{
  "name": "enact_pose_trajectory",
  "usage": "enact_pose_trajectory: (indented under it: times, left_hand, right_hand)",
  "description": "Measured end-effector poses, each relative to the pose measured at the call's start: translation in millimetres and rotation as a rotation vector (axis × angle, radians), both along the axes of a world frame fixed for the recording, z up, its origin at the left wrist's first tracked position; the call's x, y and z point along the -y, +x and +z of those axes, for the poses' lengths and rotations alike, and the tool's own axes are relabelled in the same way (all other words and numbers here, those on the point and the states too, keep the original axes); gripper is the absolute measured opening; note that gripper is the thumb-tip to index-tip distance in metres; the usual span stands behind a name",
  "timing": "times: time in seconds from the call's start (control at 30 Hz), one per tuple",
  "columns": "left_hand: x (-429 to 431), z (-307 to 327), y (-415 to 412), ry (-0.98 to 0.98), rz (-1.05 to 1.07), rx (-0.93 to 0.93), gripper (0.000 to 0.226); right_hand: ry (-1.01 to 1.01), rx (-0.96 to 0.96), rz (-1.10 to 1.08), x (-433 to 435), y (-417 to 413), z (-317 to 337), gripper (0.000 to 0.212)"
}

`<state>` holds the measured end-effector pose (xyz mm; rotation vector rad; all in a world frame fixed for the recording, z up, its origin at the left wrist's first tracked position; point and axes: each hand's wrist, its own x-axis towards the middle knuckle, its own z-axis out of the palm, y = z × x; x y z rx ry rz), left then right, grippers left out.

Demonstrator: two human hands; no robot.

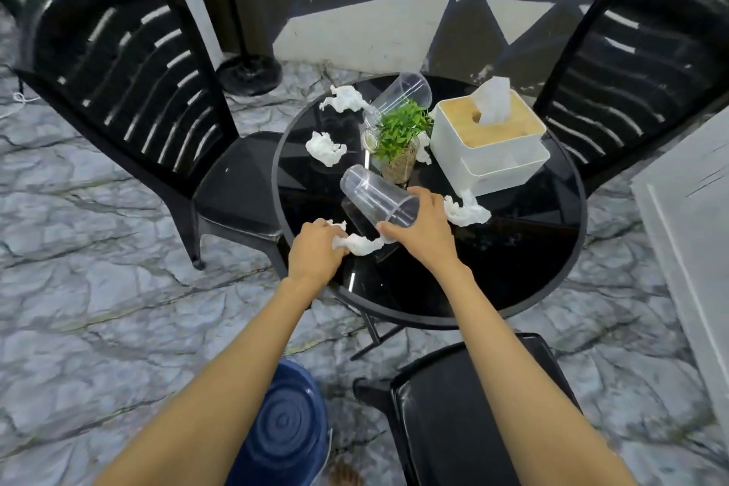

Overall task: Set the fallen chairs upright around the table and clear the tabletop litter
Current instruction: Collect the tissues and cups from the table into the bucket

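My left grip (315, 249) curls round a crumpled tissue (361, 245) at the tabletop's (493, 268) near edge, mid-frame; my right grip (424, 233) wraps the tipped clear cup (374, 199) just beside it. I'd lift both clear of the plant (400, 130), and judge the blue bucket (282, 430), bottom centre on the marble floor (98, 209), the likely drop. Chairs (130, 83) around stand upright.

Table (513, 272) in the middle, with left chair (118, 63), right chair (639, 63) and near chair (465, 418) around it. On the table: plant (400, 130) at centre, tissue box (489, 142) to its right, back cup (402, 93) lying behind it, front cup (378, 195) lying before it. Back tissue (343, 99) is at far left, left tissue (325, 148) left of the plant, right tissue (465, 211) before the box, front tissue (361, 243) at the near edge. Bucket (284, 426) on the floor, left of near chair.
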<state>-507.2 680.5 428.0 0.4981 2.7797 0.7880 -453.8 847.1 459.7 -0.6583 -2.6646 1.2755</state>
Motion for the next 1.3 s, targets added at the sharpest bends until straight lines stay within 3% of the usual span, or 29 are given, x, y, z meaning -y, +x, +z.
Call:
enact_pose_trajectory:
  times: [0.27, 0.57, 0.67, 0.93, 1.07, 1.3]
  left_hand:
    - [56.2, 33.0, 19.7, 0.236, 0.218, 0.033, 0.031]
    - [178.3, 35.6, 98.8, 0.202, 0.325, 0.198, 0.041]
    - [216.2, 18.9, 130.6, 0.191, 0.343, 0.262, 0.043]
    - [279.5, -75.2, 203.1, 0.164, 0.452, 0.453, 0.038]
    - [288.4, -136.7, 217.7, 0.166, 0.507, 0.515, 0.034]
    - [288.0, -221.2, 220.2, 0.137, 0.462, 0.491, 0.064]
  right_hand:
    - [-0.244, -0.105, -0.068, 34.5, 37.9, 28.8, 0.071]
    - [-0.362, -0.030, -0.016, 147.9, 119.8, 18.2, 0.063]
    - [-0.389, 0.054, -0.013, 189.0, 149.9, -10.2, 0.074]
    - [-0.425, 0.319, 0.023, 261.8, 220.2, -118.4, 0.065]
    - [-0.434, 0.366, -0.025, 277.1, 229.3, -191.2, 0.075]
    - [-0.478, 0.339, -0.001, 292.7, 214.0, -285.8, 0.096]
